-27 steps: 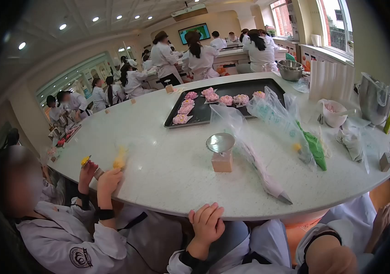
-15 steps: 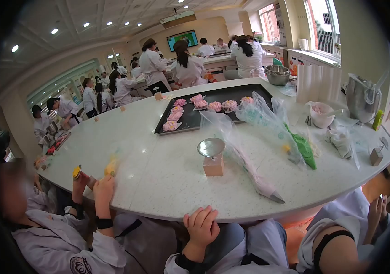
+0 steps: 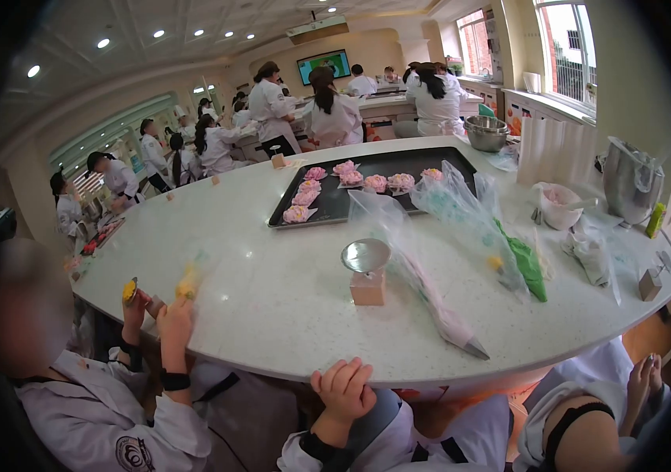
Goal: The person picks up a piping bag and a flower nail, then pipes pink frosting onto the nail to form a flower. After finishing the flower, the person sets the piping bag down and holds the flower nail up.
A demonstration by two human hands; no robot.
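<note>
My left hand (image 3: 343,389) rests on the near edge of the white table (image 3: 272,330), fingers slightly bent and holding nothing. Of my right arm, the white sleeve, a black band and the bare forearm (image 3: 583,433) show at the lower right; the hand is outside the picture. A piping bag of pale pink cream (image 3: 442,315) lies ahead with its metal tip toward me. Beside it a flower nail (image 3: 365,256) stands in a wooden block (image 3: 368,289). Farther off, a black tray (image 3: 335,200) carries several pink piped flowers (image 3: 376,183).
A person on my left holds a flower nail with yellow cream (image 3: 130,291) and a piping bag (image 3: 188,285). A green piping bag (image 3: 526,263), a white bowl (image 3: 560,208) and a metal jug (image 3: 630,185) stand or lie rightward. Another person's hands (image 3: 644,385) are at far right.
The view has shifted slightly, so the room sits a little lower and farther right. My left hand stays on the table edge.
</note>
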